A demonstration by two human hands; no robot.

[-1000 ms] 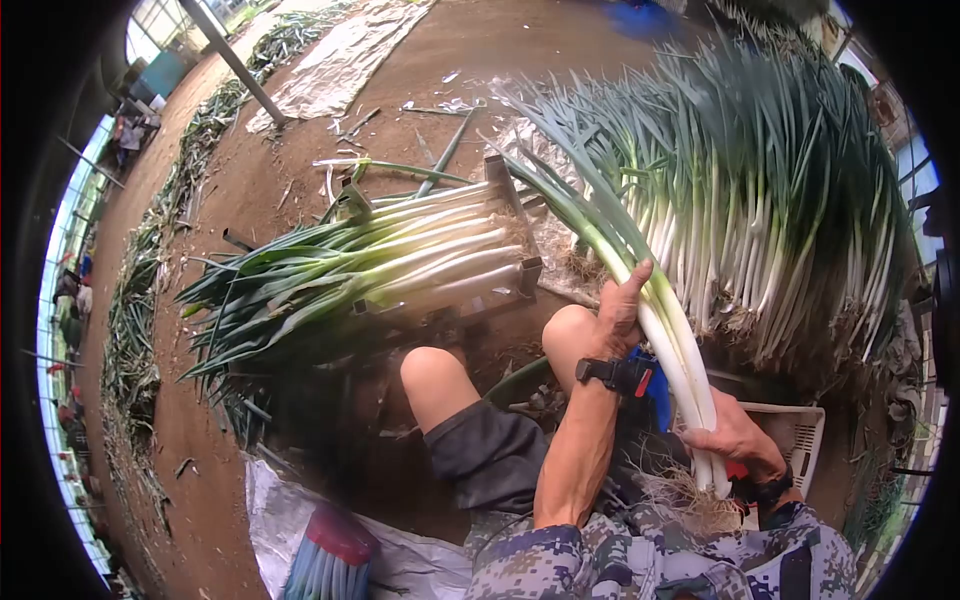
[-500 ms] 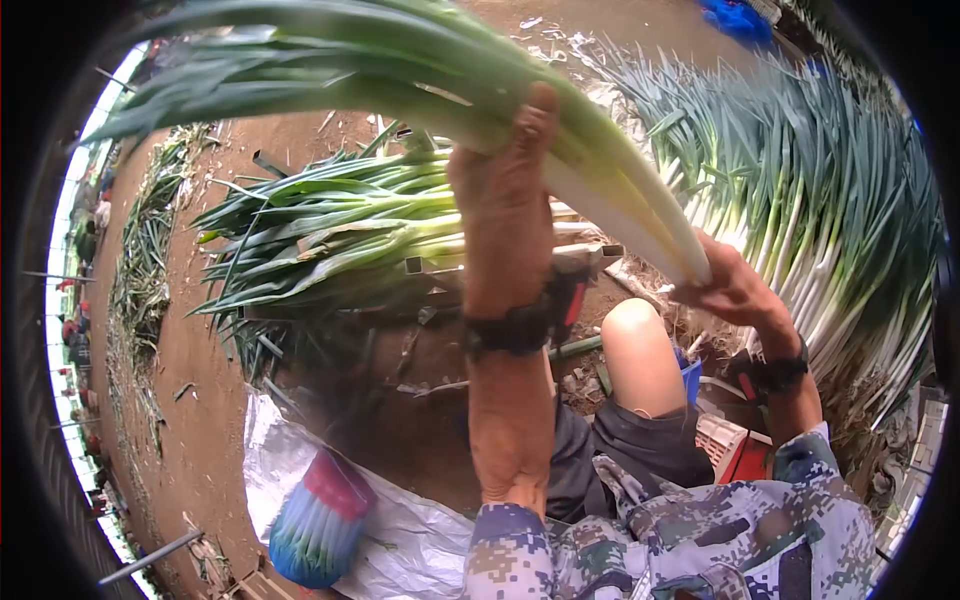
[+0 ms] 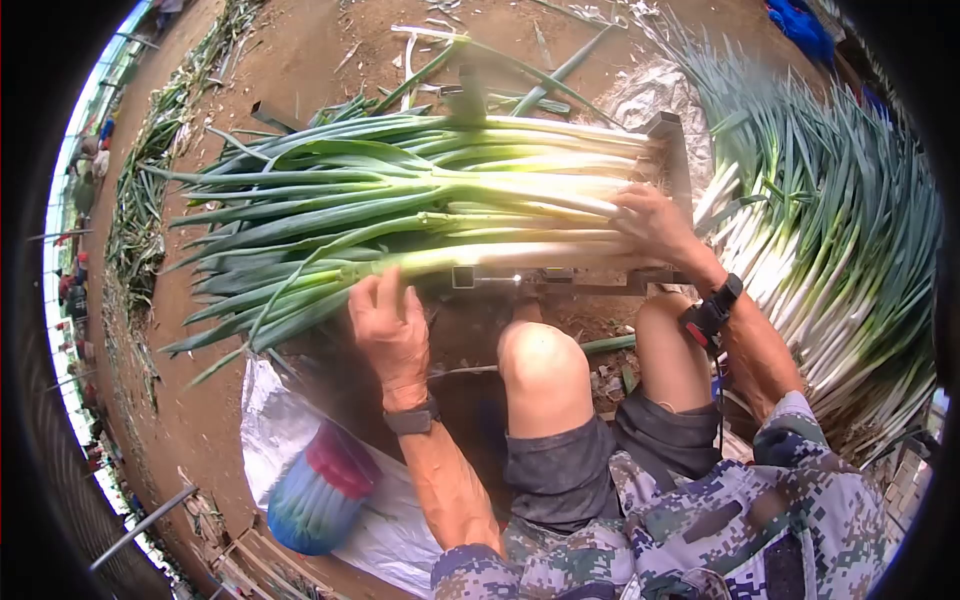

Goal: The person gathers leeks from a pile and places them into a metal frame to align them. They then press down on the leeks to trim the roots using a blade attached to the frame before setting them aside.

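Note:
A thick layer of long green onions [image 3: 400,215] lies crosswise in front of me, leaves to the left and white stalks to the right. It rests on a metal frame [image 3: 665,135]. My right hand [image 3: 655,222] is over the white ends near the frame's upright, its fingers bent round stalks, the fingertips partly hidden. At the near edge of the bundle, my left hand [image 3: 388,320] has its fingers apart and slightly bent, the tips against the lower leaves where they meet the stalks.
A large heap of green onions [image 3: 830,230] stands to the right. Left of my knees, a blue and pink bundle [image 3: 320,490] sits on a white plastic sheet [image 3: 400,520]. Leaf scraps [image 3: 150,200] litter the soil at the left, and a blue bag [image 3: 800,30] lies at the far right.
The onions held up in both hands have come down onto the layer on the frame. My left hand has let go and moved down and left; my right hand has shifted left and up.

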